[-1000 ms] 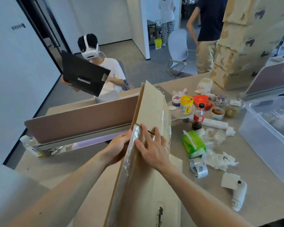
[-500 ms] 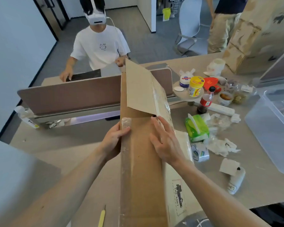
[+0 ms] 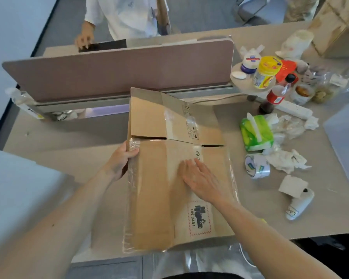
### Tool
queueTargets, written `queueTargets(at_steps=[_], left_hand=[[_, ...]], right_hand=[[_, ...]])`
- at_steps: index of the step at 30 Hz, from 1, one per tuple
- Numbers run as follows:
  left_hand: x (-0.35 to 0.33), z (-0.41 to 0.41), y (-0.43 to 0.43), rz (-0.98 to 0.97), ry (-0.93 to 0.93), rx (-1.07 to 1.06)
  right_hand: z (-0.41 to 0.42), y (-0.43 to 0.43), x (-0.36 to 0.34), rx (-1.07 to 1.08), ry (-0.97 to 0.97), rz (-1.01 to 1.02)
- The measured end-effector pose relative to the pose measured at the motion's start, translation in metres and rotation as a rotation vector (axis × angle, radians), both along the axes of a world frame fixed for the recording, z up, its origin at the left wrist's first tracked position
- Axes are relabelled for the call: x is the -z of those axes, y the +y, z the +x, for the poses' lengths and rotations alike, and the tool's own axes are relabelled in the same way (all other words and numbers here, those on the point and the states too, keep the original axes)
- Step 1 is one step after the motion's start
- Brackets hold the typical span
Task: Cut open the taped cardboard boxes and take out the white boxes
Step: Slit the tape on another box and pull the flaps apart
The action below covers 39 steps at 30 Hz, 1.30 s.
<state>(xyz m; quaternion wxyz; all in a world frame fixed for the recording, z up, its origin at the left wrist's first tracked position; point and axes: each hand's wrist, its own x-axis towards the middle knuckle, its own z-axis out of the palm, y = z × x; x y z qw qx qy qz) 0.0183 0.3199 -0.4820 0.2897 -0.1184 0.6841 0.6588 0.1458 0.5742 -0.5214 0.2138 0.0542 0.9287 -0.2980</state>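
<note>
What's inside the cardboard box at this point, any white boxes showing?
No white boxes show. The cardboard box lies flat, the right hand flat on top and the left hand gripping its left edge. Its cardboard covers the inside.

Matt brown cardboard box on a smooth, matt beige surface. Glossy, wrinkled clear tape shines along the box's left edge. The tape roll is glossy too. The green tissue pack has a shiny plastic wrap. The crumpled tissues look like soft, matt white paper. The storage tub is frosted, translucent plastic.
</note>
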Motion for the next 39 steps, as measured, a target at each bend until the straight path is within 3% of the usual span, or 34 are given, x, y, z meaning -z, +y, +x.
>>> queueTargets(at_steps=[7, 12, 20, 23, 28, 34, 39], left_hand=[[0.031, -0.004, -0.002, -0.195, -0.032, 0.058], [0.047, 0.005, 0.021, -0.458, -0.072, 0.372], [0.077, 0.003, 0.036, -0.716, -0.047, 0.293], [0.082, -0.011, 0.038, -0.934, 0.071, 0.213], [0.09, -0.055, 0.07, -0.966, 0.356, 0.334], [0.118, -0.111, 0.117, -1.083, 0.332, 0.593], [0.148, -0.127, 0.13, -1.161, 0.344, 0.673]], right_hand=[[0.007, 0.007, 0.05, -0.067, -0.158, 0.075], [0.025, 0.035, 0.072, -0.085, -0.227, 0.228], [0.046, 0.042, 0.06, -0.077, -0.257, 0.246], [0.02, 0.054, 0.047, 0.03, -0.134, 0.233], [-0.063, 0.091, 0.046, 0.122, 0.003, 0.257], [-0.157, 0.123, 0.077, 0.058, 0.032, 0.362], [-0.193, 0.137, 0.11, 0.087, -0.078, 0.418]])
